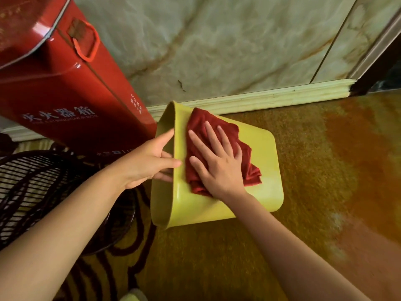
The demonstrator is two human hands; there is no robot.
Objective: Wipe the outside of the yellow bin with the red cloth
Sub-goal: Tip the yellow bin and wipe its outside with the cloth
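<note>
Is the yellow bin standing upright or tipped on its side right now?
Tipped on its side: the yellow bin has its open rim facing left, gripped by the left hand, one broad wall facing up.

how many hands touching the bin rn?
2. The left hand grips the open rim of the yellow bin, fingers curled inside. The right hand lies flat on the red cloth, pressing it onto the bin's side.

Yellow bin (264,170), red cloth (219,129), red box (65,88), veined, seemingly pale-green marble wall (217,44).
</note>
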